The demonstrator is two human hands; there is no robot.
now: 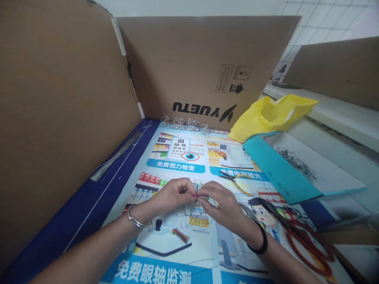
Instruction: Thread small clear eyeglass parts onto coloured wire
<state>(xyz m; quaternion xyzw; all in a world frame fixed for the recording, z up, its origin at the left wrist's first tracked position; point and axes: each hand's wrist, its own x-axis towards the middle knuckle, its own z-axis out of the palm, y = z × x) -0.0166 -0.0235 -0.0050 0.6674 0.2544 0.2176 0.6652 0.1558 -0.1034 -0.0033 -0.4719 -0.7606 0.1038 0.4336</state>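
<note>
Both hands meet over the middle of the printed sheet. My left hand (175, 194) pinches the centre of a loopy thin-wire piece (189, 221) between thumb and fingers. From the other side, my right hand (218, 200) has its thumb and fingertips closed on the same centre. Fine wire loops spread out around the fingertips like petals. Something small and red shows at the pinch, too small to make out. Just below lies a small bundle of coloured strips (180, 236). Pliers with yellow handles (239, 187) rest beyond my right hand.
Scissors with red handles (308, 240) lie at the right. Behind them is a teal box (274, 169) holding tangled wire pieces (294, 161), beside a yellow bag (271, 114). Straight wires (115, 159) lie left. Cardboard walls (189, 63) stand behind and left, with wire pieces (186, 123) along the back.
</note>
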